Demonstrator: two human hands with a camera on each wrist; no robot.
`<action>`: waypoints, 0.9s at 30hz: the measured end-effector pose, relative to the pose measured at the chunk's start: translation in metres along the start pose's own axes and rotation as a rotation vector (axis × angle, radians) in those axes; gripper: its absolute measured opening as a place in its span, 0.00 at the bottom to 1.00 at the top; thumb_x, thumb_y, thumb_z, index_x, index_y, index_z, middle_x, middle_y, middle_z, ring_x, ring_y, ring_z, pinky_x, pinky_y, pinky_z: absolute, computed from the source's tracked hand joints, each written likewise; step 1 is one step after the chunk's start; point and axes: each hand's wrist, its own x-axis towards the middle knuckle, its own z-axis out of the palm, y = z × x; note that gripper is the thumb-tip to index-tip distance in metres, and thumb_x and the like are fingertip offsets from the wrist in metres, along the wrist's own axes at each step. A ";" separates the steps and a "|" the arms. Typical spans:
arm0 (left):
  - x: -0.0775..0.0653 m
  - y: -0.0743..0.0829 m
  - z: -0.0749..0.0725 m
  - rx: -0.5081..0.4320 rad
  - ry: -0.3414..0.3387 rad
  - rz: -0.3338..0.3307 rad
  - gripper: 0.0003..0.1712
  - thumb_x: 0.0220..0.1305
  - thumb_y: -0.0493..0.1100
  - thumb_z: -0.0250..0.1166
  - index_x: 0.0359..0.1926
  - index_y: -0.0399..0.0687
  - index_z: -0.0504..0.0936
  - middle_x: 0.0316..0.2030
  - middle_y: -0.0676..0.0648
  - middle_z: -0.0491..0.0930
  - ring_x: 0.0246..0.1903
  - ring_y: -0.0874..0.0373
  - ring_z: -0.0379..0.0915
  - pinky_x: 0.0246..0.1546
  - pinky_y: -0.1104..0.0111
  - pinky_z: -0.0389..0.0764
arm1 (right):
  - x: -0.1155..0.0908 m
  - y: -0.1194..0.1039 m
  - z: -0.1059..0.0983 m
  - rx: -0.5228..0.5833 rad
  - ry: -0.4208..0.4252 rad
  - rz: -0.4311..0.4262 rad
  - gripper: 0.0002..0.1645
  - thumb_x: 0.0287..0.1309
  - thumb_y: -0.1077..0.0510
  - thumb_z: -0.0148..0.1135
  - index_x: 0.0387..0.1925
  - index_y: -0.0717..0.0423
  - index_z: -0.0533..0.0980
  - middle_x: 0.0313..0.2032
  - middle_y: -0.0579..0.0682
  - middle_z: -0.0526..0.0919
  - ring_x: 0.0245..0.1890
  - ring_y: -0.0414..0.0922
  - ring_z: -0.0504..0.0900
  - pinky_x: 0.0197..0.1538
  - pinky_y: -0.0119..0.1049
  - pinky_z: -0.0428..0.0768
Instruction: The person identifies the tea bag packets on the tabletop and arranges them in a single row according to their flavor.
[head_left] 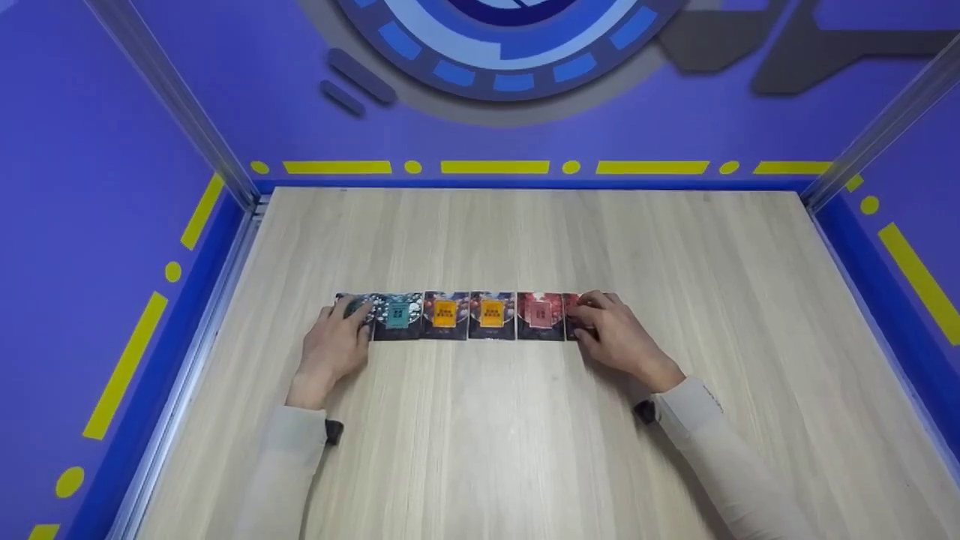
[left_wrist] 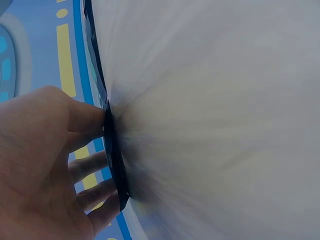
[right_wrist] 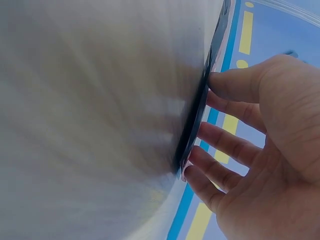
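Several flat glossy packets lie edge to edge in one row across the table. At the left end my left hand [head_left: 335, 341] covers most of a dark teal packet [left_wrist: 115, 150], its thumb and spread fingertips resting on it. Beside it lies another teal packet [head_left: 397, 316]. Two packets with orange labels, one [head_left: 445, 316] left of the other [head_left: 492, 316], make up the middle. A red packet [head_left: 541, 316] follows. On the right end my right hand [head_left: 619, 334] touches a second red packet [right_wrist: 194, 125] with thumb and fairly straight fingers, hiding much of it.
The packets lie on a pale wood-grain table [head_left: 480, 435]. Blue panels with yellow marks, such as the back wall [head_left: 510, 139], enclose its far side and both flanks. A metal rail [head_left: 191, 330] runs along the left edge.
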 end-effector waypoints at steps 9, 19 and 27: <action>0.003 0.003 -0.002 -0.005 0.003 0.017 0.29 0.79 0.43 0.57 0.76 0.42 0.73 0.76 0.32 0.66 0.73 0.29 0.63 0.71 0.37 0.73 | -0.002 0.004 -0.002 0.024 0.004 0.037 0.19 0.66 0.63 0.71 0.58 0.59 0.85 0.61 0.62 0.80 0.62 0.64 0.77 0.67 0.62 0.76; 0.013 0.006 -0.008 -0.027 -0.030 0.039 0.30 0.76 0.41 0.61 0.75 0.42 0.73 0.74 0.32 0.68 0.72 0.28 0.64 0.70 0.36 0.73 | -0.008 0.011 -0.005 0.039 0.050 0.058 0.18 0.67 0.62 0.71 0.57 0.56 0.86 0.65 0.63 0.78 0.63 0.66 0.77 0.65 0.67 0.76; 0.011 0.006 -0.011 -0.017 -0.040 0.033 0.28 0.76 0.41 0.61 0.74 0.42 0.75 0.73 0.34 0.68 0.71 0.30 0.66 0.69 0.37 0.74 | -0.004 0.016 -0.018 0.030 0.079 0.060 0.16 0.69 0.61 0.70 0.56 0.59 0.85 0.66 0.63 0.78 0.63 0.65 0.77 0.66 0.66 0.75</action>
